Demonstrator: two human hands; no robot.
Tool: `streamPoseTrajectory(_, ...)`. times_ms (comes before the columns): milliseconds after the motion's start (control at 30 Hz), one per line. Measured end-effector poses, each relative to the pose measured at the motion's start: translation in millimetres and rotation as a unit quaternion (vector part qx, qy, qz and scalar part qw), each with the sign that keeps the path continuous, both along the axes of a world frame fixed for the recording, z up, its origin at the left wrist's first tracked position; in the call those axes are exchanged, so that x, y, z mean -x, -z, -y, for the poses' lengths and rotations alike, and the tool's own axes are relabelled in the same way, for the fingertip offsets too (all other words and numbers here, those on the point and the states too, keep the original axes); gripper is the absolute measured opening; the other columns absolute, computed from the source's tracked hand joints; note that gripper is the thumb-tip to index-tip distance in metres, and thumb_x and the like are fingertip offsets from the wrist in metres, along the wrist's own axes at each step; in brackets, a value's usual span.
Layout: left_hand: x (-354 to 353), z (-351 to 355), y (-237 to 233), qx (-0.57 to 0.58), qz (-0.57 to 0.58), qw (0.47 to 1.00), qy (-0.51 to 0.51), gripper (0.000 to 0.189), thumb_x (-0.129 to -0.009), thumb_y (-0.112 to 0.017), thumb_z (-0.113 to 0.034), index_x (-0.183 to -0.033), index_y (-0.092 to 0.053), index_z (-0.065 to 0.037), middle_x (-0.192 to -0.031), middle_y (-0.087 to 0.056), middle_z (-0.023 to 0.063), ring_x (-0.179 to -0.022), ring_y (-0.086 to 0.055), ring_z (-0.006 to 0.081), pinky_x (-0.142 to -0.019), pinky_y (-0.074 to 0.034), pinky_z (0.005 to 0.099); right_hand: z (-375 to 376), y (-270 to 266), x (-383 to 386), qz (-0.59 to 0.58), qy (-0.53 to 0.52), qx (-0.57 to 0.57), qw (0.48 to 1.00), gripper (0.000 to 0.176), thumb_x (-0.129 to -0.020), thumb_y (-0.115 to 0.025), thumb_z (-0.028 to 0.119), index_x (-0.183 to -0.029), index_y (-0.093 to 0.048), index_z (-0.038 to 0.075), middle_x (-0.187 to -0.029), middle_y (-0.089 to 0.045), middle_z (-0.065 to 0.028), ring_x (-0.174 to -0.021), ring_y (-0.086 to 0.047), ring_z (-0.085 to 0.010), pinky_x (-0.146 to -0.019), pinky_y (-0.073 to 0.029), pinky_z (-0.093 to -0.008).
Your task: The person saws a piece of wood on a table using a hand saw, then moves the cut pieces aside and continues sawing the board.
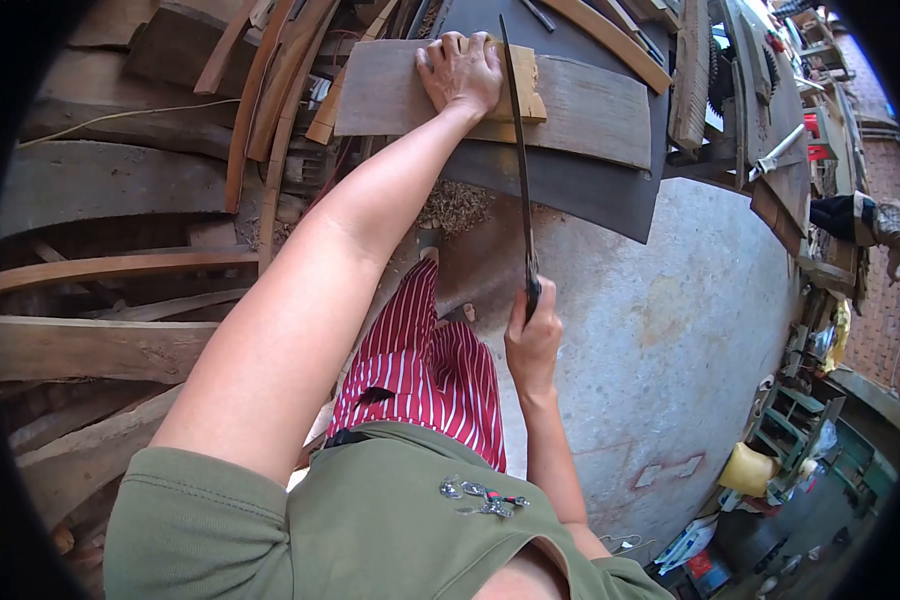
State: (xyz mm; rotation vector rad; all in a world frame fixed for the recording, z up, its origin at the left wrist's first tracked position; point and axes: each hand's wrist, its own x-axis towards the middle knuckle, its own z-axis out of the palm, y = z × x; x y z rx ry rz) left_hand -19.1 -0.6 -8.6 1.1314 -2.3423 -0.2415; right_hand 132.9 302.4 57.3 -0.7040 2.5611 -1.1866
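Note:
My left hand (462,72) presses flat on a small light wooden piece (526,95) that lies on a wide grey plank (595,110). My right hand (533,342) grips the handle of a handsaw (520,160). The long thin blade runs up from the handle and crosses the light wooden piece just right of my left hand's fingers. Sawdust (455,205) lies in a heap below the plank.
Curved and straight wooden planks (110,180) are stacked on the left. A concrete floor (670,330) spreads to the right. Machinery and a circular saw blade (715,75) stand at top right, with shelves and a yellow container (748,468) further right.

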Motion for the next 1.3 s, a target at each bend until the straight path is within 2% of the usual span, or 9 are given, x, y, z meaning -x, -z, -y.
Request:
streamPoseTrajectory(167,-0.2,0.3,0.6,-0.013,0.005,1.0,0.002,0.035,-0.098,-0.043,-0.046,-0.126,-0.059,-0.03,-0.127,-0.049,0.005,-0.128,-0.04,0.0269,-0.115,-0.017,0.0515,68.7,19.6,56.0,-0.039,-0.002,0.021,0.999,0.017,-0.099,-0.052,0.014,-0.113,-0.049,0.004,-0.076,-0.065,-0.027,-0.073,-0.065,-0.0471,-0.056,-0.05,-0.0537)
streamPoseTrajectory(233,0.0,2.7,3.1,-0.006,0.002,1.0,0.006,0.036,-0.098,-0.043,-0.046,-0.126,-0.059,-0.03,-0.127,-0.049,0.005,-0.128,-0.04,0.0272,-0.114,-0.018,0.0514,83.0,20.7,67.8,-0.03,0.009,-0.018,0.999,0.018,-0.099,-0.052,0.015,-0.113,-0.049,0.004,-0.077,-0.066,-0.027,-0.073,-0.065,-0.0475,-0.056,-0.051,-0.0544)
streamPoseTrajectory(333,2.6,0.1,4.7,0.003,-0.003,1.0,0.005,0.036,-0.098,-0.043,-0.046,-0.126,-0.059,-0.029,-0.127,-0.049,0.005,-0.127,-0.04,0.0277,-0.114,-0.018,0.0511,64.0,15.2,50.9,-0.049,0.005,0.029,0.998,0.018,-0.099,-0.053,0.014,-0.113,-0.049,0.003,-0.077,-0.065,-0.0273,-0.073,-0.065,-0.0474,-0.055,-0.05,-0.0537)
streamPoseTrajectory(500,-1.0,-0.7,0.3,0.001,0.003,1.0,0.003,0.035,-0.099,-0.042,-0.046,-0.126,-0.058,-0.029,-0.127,-0.048,0.0044,-0.128,-0.039,0.0268,-0.115,-0.017,0.0503,-3.7,10.9,-5.1,-0.009,0.005,0.028,1.0,0.02,-0.097,-0.055,0.011,-0.115,-0.049,0.004,-0.077,-0.064,-0.0285,-0.074,-0.065,-0.0471,-0.055,-0.05,-0.0524)
streamPoseTrajectory(600,-1.5,-2.2,-3.2,-0.009,0.003,1.0,0.002,0.035,-0.099,-0.042,-0.046,-0.126,-0.058,-0.029,-0.127,-0.048,0.0042,-0.128,-0.039,0.026,-0.115,-0.017,0.0508,4.1,5.5,1.5,-0.009,0.004,0.019,1.0,0.019,-0.098,-0.054,0.012,-0.114,-0.049,0.004,-0.077,-0.064,-0.0282,-0.074,-0.065,-0.0472,-0.055,-0.049,-0.0531)
streamPoseTrajectory(800,0.4,1.6,3.2,0.004,0.002,1.0,0.004,0.036,-0.098,-0.043,-0.046,-0.126,-0.059,-0.029,-0.126,-0.05,0.0046,-0.126,-0.04,0.0269,-0.114,-0.019,0.0506,81.6,21.9,66.2,-0.035,0.009,0.025,0.999,0.017,-0.099,-0.052,0.015,-0.111,-0.049,0.004,-0.076,-0.065,-0.0281,-0.073,-0.064,-0.0481,-0.056,-0.049,-0.055)
streamPoseTrajectory(900,0.9,1.2,3.2,0.005,-0.008,1.0,0.004,0.036,-0.098,-0.044,-0.045,-0.125,-0.059,-0.029,-0.126,-0.05,0.0051,-0.126,-0.041,0.0271,-0.113,-0.019,0.0502,76.7,19.5,61.8,-0.042,0.006,0.01,0.999,0.018,-0.1,-0.052,0.017,-0.112,-0.049,0.004,-0.076,-0.065,-0.0283,-0.074,-0.065,-0.0483,-0.056,-0.049,-0.0551)
streamPoseTrajectory(1133,-2.2,0.7,0.9,0.004,-0.005,1.0,0.003,0.033,-0.098,-0.045,-0.045,-0.124,-0.059,-0.03,-0.125,-0.048,0.004,-0.127,-0.039,0.026,-0.115,-0.018,0.0505,-4.3,1.1,-7.1,0.008,0.011,0.018,1.0,0.019,-0.098,-0.054,0.01,-0.116,-0.05,0.005,-0.079,-0.066,-0.0254,-0.075,-0.066,-0.0467,-0.056,-0.05,-0.0523)
streamPoseTrajectory(1300,-3.1,0.7,-1.2,0.005,-0.009,1.0,0.004,0.034,-0.098,-0.045,-0.045,-0.124,-0.06,-0.029,-0.125,-0.048,0.0041,-0.127,-0.039,0.0262,-0.114,-0.018,0.0505,49.6,10.5,39.0,-0.017,-0.001,0.014,1.0,0.017,-0.099,-0.053,0.013,-0.112,-0.049,0.004,-0.076,-0.065,-0.0272,-0.073,-0.065,-0.0478,-0.056,-0.049,-0.0547)
